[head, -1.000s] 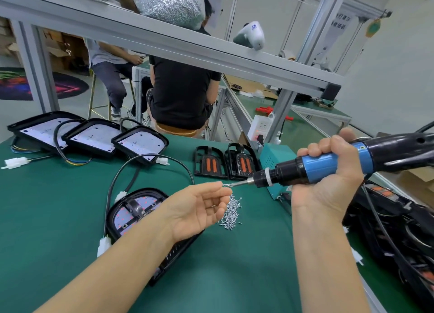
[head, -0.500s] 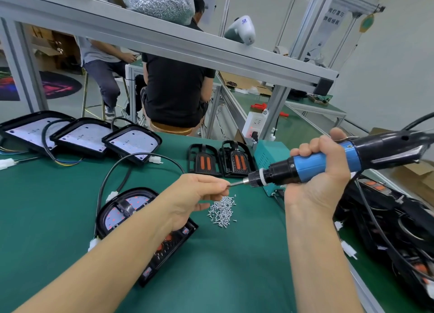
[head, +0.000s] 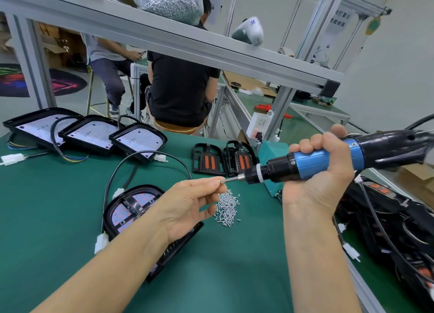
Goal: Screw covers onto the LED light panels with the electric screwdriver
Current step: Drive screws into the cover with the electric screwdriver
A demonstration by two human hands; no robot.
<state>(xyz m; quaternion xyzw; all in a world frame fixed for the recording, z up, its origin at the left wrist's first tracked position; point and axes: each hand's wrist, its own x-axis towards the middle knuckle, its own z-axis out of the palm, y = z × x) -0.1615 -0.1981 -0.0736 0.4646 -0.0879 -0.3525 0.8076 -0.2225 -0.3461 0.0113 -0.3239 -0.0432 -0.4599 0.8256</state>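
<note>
Above the green tabletop [head: 58,219], the left hand [head: 187,207] pinches a screw [head: 220,181] at the bit of the screwdriver [head: 317,160], which the right hand [head: 319,172] grips around its blue barrel. Under the left wrist lies a panel [head: 131,207] with its cover on. Just right of that panel sits a screw pile [head: 226,207]. Beyond the pile stand two covers [head: 220,159]; left of them, three open panels [head: 89,132] lie in a row.

left forearm hides part of the black-framed led panel [head: 131,207] (lower edge); black-and-blue electric screwdriver [head: 328,160] cropped at right.
</note>
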